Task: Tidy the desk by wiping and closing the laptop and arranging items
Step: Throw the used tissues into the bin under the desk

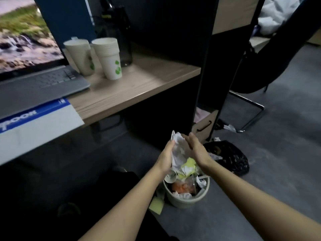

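Head view: the left hand (166,156) and right hand (196,148) press flat palms against a crumpled white tissue wad (179,151), its long axis upright, directly above the overfull round pale waste bin (186,200) on grey floor; the open grey laptop (34,84) sits on the wood-grain desk (139,84), its right edge clear
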